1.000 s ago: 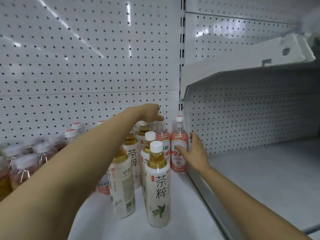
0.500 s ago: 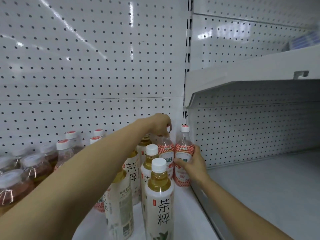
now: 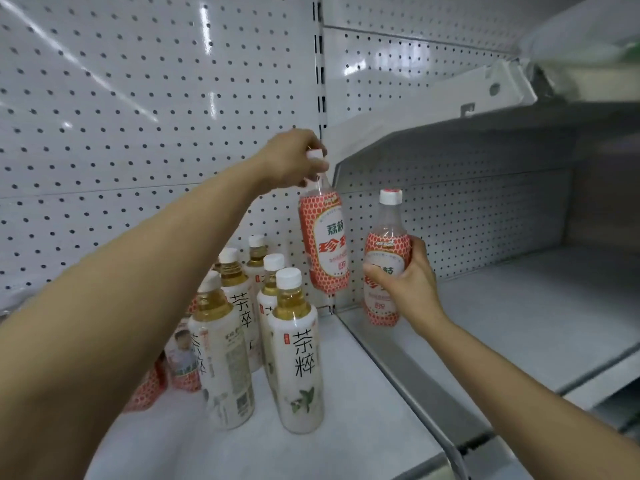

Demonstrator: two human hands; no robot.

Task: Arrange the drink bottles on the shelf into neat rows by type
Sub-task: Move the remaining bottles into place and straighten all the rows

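Since half a second ago I see both red-patterned bottles lifted off the shelf (image 3: 353, 403). My left hand (image 3: 289, 159) pinches the white cap of one lychee bottle (image 3: 323, 244), fingers closed around its neck, so it hangs tilted at about 12 o'clock from the tea bottles (image 3: 298, 358). My right hand (image 3: 405, 278), at 3 o'clock from it, wraps tightly around the second lychee bottle (image 3: 384, 268), upright, held above the edge of the right shelf bay (image 3: 540, 313). The tea bottles stand clustered at 7 o'clock.
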